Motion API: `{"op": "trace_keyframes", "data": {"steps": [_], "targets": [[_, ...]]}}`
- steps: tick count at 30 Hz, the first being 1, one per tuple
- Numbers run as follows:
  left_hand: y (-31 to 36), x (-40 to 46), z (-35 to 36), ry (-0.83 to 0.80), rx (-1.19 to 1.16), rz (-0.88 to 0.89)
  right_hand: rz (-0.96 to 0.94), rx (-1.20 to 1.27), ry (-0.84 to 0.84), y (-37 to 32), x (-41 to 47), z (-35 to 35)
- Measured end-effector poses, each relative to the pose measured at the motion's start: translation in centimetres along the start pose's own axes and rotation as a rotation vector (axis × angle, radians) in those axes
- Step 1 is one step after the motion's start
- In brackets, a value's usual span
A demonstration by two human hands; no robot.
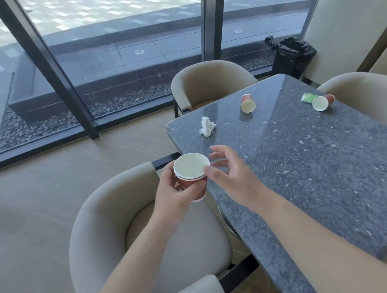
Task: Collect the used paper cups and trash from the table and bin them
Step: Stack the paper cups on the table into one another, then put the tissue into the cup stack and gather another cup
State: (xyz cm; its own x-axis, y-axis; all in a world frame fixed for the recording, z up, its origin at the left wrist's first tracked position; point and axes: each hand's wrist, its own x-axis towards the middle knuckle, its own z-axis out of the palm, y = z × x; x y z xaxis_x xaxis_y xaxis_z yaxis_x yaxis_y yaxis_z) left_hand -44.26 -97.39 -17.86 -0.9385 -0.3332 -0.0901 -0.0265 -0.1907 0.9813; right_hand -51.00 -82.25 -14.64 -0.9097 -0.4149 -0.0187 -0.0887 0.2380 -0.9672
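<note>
My left hand [177, 196] grips a stack of red paper cups [191, 173], nested and upright, held just off the near left edge of the grey stone table [320, 169]. Beside the stack's rim, my right hand [227, 169] is spread with nothing in it, thumb close to the rim. On the table lie a crumpled white tissue [207, 126], a red cup on its side [248, 103] and a second tipped red cup [323, 102] next to a green wrapper [308, 97]. A bin lined with a black bag [291, 56] stands by the window beyond the table's far end.
A beige armchair [115, 224] sits under my arms at the table's left side. Another chair [207, 81] stands at the far left and a third [371, 91] at the right. Glass wall with dark frames [45, 66] runs behind; tan floor to the left.
</note>
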Motion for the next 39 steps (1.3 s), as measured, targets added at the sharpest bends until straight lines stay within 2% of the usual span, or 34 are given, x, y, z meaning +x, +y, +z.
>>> {"op": "trace_keyframes", "data": {"steps": [10, 18, 29, 39], "targets": [[2.1, -5.5, -0.2, 0.155, -0.045, 0.043, 0.049, 0.297, -0.045, 0.0, -3.2, -2.5], [2.9, -11.6, -2.9, 0.301, -0.033, 0.037, 0.070, 0.401, -0.164, -0.4, -5.4, 0.8], [5.1, -17.8, -12.8, 0.421, -0.026, 0.104, 0.066, 0.397, -0.367, -4.6, -7.7, 10.2], [7.7, -23.9, -30.5, 0.473, -0.029, 0.106, 0.121, 0.412, -0.421, -9.6, -11.7, 28.8]]}}
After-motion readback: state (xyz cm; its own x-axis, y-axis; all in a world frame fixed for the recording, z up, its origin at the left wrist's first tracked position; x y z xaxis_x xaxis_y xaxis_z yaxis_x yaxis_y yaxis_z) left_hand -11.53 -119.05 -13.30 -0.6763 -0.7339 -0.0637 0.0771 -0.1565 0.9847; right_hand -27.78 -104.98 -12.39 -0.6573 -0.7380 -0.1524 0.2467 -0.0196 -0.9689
